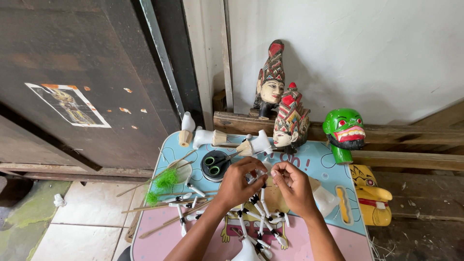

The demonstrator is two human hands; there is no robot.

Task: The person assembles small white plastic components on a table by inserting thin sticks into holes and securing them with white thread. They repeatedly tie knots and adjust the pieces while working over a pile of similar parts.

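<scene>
White-painted wooden puppet arm pieces with black joints [261, 220] lie fanned out on a small pastel blue and pink children's surface [316, 162], and both hands work just above them. The left hand [239, 183] has its fingers curled, thumb and fingertips pinching one small white piece near the top of the pile. The right hand [292, 186] faces it, fingertips pressed together on something thin and pale; whether that is a thread or a part of the same piece cannot be told. The two hands nearly touch at the fingertips.

To the left of the left hand lie thin bamboo sticks [159, 208] and a tuft of bright green fibre [164, 181], with more white arm pieces among them. Behind the hands sits a round black dish holding green-handled scissors [215, 165]. Along the far edge of the surface lie several white puppet torso pieces with bare wood ends [205, 137].

At the back, two carved wooden puppet heads with red, tiered headdresses [282, 113] stand near the white wall. A glossy green demon puppet head with red lips and bared teeth [344, 131] stands to their right, and a yellow carved puppet head [369, 193] lies at the right edge of the surface. A dark wooden door with a torn sticker [82, 82] fills the left side.
</scene>
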